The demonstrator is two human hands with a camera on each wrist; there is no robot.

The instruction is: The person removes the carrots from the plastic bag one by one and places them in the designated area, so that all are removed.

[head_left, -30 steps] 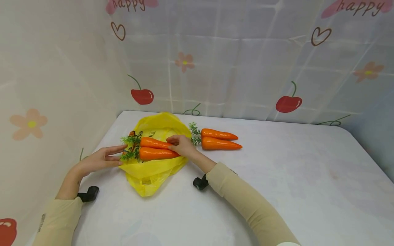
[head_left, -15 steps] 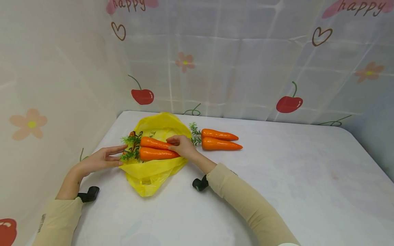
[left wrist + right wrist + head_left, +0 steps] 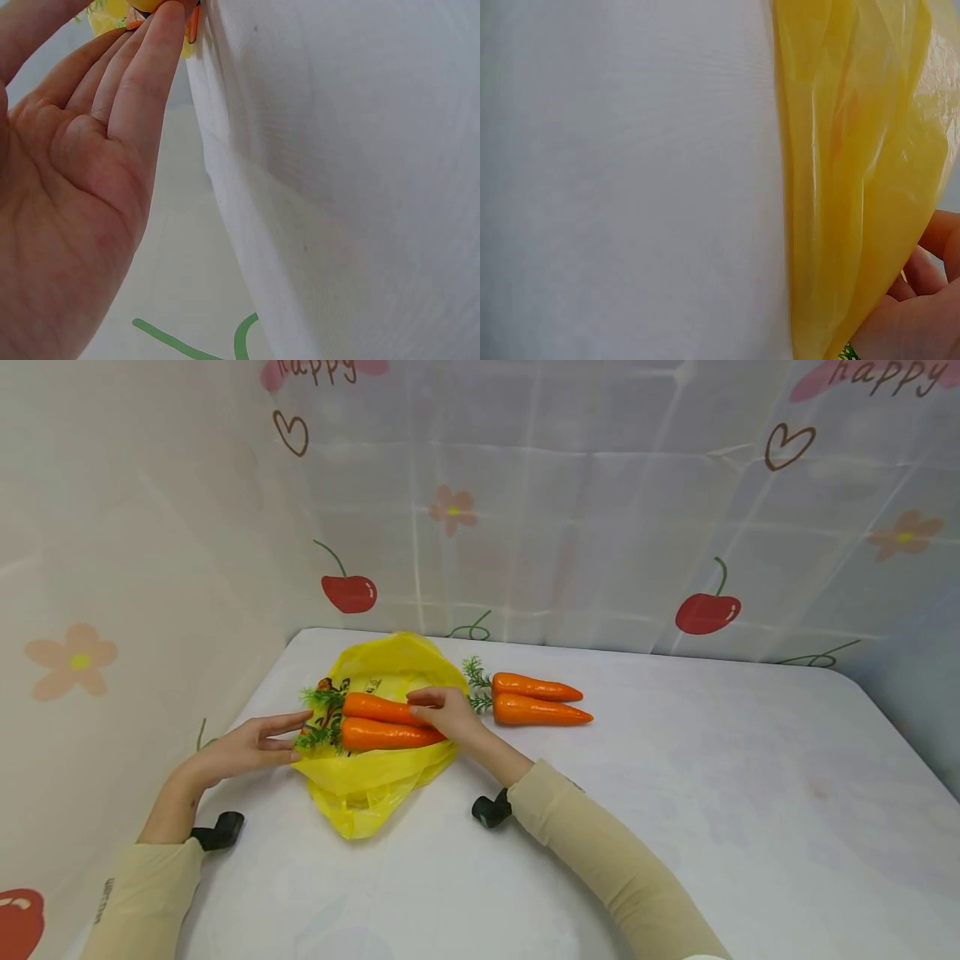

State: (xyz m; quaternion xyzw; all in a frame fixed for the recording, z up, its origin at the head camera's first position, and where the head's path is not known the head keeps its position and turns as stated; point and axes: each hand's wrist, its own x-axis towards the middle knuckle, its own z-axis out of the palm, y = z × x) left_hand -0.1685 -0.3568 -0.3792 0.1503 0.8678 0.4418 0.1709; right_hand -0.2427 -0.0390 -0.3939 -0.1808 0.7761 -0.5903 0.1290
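Two orange carrots with green leafy tops, the upper carrot (image 3: 375, 707) and the lower carrot (image 3: 386, 735), lie side by side in the mouth of a yellow plastic bag (image 3: 375, 772). My right hand (image 3: 453, 717) holds the upper carrot near its tip, thumb and fingers around it; the hand overlaps the lower carrot's end. My left hand (image 3: 232, 753) has its fingers stretched out to the bag's left edge by the leaves. In the left wrist view the hand (image 3: 82, 165) shows straight fingers. The yellow bag (image 3: 855, 150) hides part of the right hand (image 3: 922, 319) in the right wrist view.
Two more carrots, one behind (image 3: 532, 686) and one in front (image 3: 540, 710), lie on the white tablecloth (image 3: 675, 793) just right of the bag. A printed curtain (image 3: 570, 527) hangs behind the table and along its left side.
The head view has shifted very slightly. Slightly more of the lower carrot's tip end shows beside the right hand. The left hand keeps its place at the bag.
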